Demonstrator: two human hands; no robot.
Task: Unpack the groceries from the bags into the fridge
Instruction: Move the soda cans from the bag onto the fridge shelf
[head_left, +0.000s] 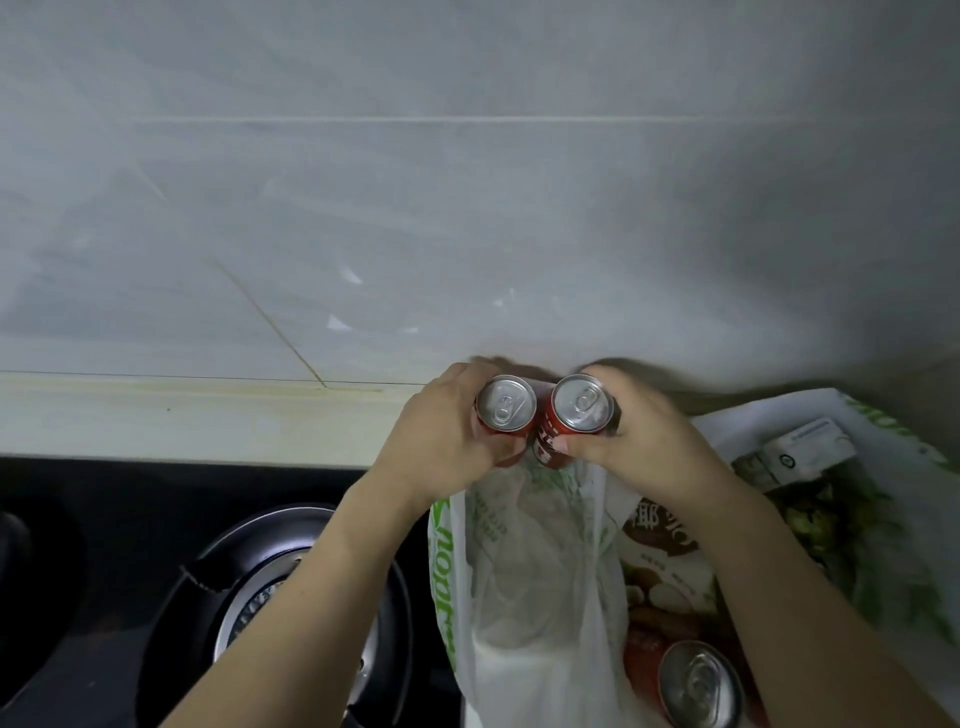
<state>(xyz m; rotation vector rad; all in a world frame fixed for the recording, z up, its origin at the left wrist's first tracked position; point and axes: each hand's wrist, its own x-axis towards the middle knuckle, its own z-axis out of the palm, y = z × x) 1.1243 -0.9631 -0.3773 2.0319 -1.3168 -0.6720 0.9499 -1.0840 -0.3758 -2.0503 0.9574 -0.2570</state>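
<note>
My left hand (441, 431) grips one red drink can (506, 404) and my right hand (649, 441) grips a second red can (581, 402). Both cans are upright with their silver tops showing, side by side and touching, held above a white and green plastic bag (519, 597). A third red can (698, 685) stands in the bag at the lower right, beside a brown and white carton (665, 551). Further right, another white bag (883, 467) holds a white box (810, 449) and green vegetables (831, 525).
A black gas hob with a round burner (291, 587) lies left of the bags, under my left forearm. A pale counter ledge (182, 421) runs along the grey tiled wall (415, 208) behind.
</note>
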